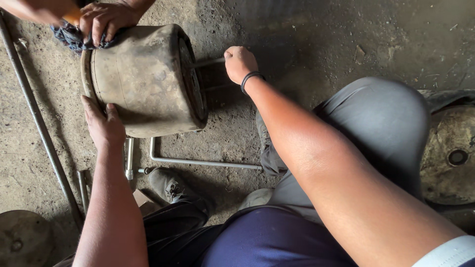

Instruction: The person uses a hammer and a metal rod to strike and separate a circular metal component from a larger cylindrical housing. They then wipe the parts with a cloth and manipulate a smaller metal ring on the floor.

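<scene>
Left hand [103, 123] is pressed open against the dusty tan rubber drum [141, 79], steadying it on the dirt floor [29, 148] | right hand [239, 62] is fisted round a thin metal rod [207, 62] at its end | another person's hand [106, 20] is wiping the top with a dark rag [71, 37].
</scene>
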